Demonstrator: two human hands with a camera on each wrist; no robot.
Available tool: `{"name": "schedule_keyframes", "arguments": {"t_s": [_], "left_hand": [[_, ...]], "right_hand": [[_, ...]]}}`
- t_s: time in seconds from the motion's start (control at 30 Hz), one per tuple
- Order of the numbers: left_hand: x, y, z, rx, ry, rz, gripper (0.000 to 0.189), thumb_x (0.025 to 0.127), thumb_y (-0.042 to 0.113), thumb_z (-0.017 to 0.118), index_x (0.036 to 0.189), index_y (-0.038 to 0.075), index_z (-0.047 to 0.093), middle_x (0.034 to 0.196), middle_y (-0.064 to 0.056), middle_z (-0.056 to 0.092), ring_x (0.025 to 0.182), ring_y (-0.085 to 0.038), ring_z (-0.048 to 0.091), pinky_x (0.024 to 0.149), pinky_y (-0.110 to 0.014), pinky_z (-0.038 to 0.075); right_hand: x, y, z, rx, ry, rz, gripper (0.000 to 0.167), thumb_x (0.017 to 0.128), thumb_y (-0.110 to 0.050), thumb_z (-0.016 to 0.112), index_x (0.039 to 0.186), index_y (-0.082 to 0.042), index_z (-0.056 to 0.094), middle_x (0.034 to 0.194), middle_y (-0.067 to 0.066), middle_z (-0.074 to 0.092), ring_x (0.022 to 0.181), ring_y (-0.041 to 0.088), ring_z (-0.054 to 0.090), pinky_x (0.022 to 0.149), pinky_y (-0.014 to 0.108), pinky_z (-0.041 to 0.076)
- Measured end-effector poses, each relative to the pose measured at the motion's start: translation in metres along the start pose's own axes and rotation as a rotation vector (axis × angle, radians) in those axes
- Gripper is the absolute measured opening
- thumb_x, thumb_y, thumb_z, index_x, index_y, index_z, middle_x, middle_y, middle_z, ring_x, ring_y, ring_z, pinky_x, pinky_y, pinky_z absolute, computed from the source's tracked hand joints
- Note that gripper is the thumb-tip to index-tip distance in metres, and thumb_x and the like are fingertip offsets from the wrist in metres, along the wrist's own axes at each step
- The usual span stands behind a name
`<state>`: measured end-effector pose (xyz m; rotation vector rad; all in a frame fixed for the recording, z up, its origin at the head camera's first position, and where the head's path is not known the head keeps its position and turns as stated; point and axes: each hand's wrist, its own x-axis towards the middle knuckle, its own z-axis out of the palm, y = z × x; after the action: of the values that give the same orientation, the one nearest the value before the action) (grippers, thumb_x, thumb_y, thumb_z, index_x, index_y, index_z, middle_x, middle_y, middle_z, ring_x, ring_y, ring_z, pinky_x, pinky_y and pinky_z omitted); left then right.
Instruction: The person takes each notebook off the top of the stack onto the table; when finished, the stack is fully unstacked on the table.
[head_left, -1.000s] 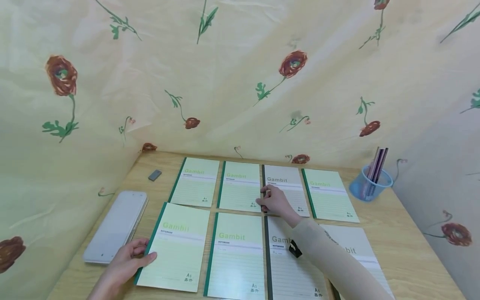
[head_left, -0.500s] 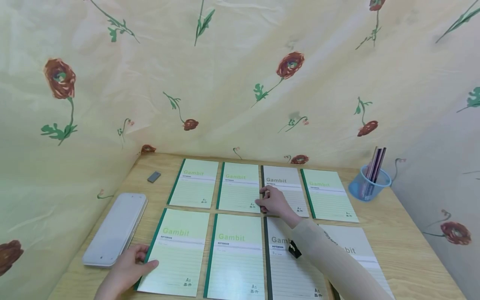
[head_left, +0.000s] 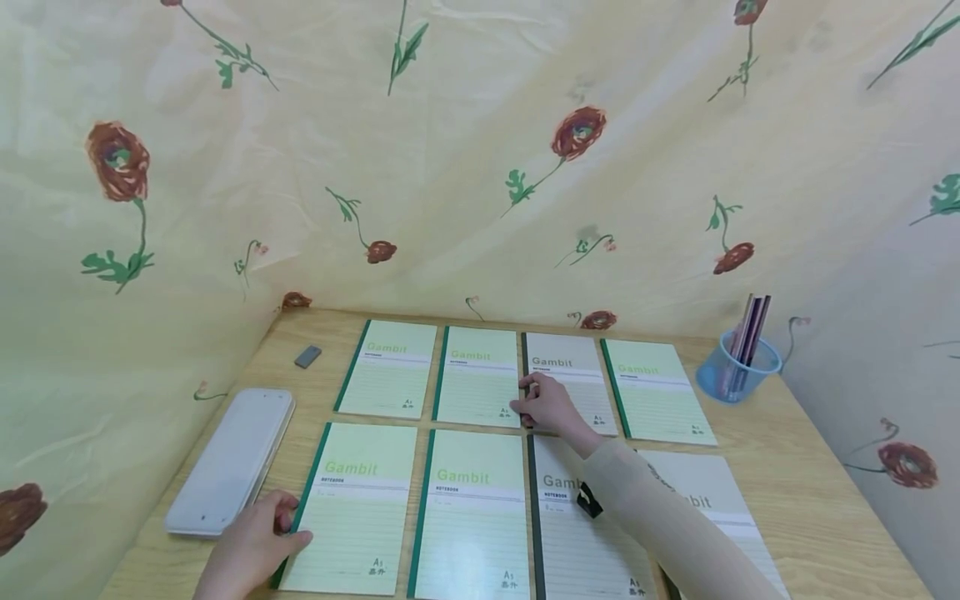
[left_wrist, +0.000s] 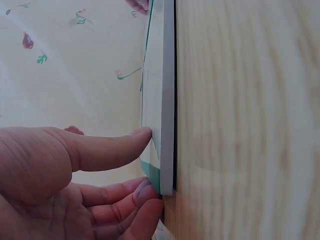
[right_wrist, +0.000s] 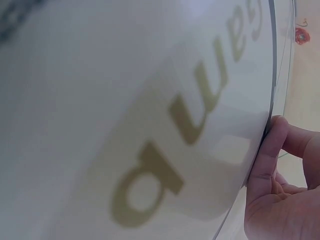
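My left hand [head_left: 258, 542] is at the green-spined notebook [head_left: 352, 500] front left, thumb on its cover and bent fingers at the spine edge. In the left wrist view, the thumb [left_wrist: 112, 150] presses the cover near the green corner [left_wrist: 152, 175], and the notebook lies on the wood. My right hand [head_left: 547, 404] reaches to the dark-spined grey notebook [head_left: 581, 358] in the back row, bent fingers at its spine beside a green-spined notebook [head_left: 480, 367]. Seen from the right wrist, those fingers [right_wrist: 265, 165] are bent; whether they pinch anything is hidden.
More notebooks complete two rows, including a green one [head_left: 472, 517] and a grey one [head_left: 585, 550] partly under the right sleeve [head_left: 660, 508]. A white case [head_left: 232, 462] and a small grey block [head_left: 307, 357] lie left. A blue pen cup [head_left: 738, 371] stands at back right.
The front-left notebook has moved toward me and turned to lie straighter, in line with its row, along with my left hand. My right hand keeps its place.
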<state>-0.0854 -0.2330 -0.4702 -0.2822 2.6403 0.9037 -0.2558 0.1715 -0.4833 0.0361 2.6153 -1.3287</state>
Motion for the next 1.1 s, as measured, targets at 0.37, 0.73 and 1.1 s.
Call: {"name": "schedule_keyframes", "arguments": {"t_s": [0.37,0.73,1.1], "left_hand": [[0.001,-0.001,0.003,0.006,0.021,0.009,0.048,0.083,0.018,0.081,0.118,-0.008,0.060,0.088,-0.003,0.057,0.080,-0.020,0.051,0.074,-0.039,0.046],[0.003,-0.003,0.005,0.026,-0.005,-0.011,0.044,0.083,0.020,0.081,0.113,-0.004,0.060,0.088,-0.003,0.057,0.079,-0.020,0.050,0.073,-0.039,0.045],[0.006,0.025,-0.013,0.114,0.060,0.094,0.044,0.089,0.029,0.076,0.112,-0.004,0.059,0.086,-0.004,0.056,0.074,-0.020,0.050,0.063,-0.037,0.044]], "right_hand": [[0.001,0.002,0.001,-0.011,-0.001,0.013,0.035,0.089,-0.010,0.075,0.119,-0.004,0.058,0.081,0.008,0.062,0.062,0.018,0.063,0.055,0.027,0.050],[-0.003,0.001,0.001,-0.010,0.001,0.011,0.036,0.088,-0.009,0.075,0.119,-0.002,0.057,0.080,0.008,0.062,0.061,0.019,0.063,0.055,0.029,0.051],[-0.001,-0.001,-0.001,-0.010,-0.001,0.002,0.037,0.089,-0.010,0.075,0.121,-0.003,0.058,0.081,0.008,0.062,0.062,0.018,0.063,0.055,0.028,0.051]]}}
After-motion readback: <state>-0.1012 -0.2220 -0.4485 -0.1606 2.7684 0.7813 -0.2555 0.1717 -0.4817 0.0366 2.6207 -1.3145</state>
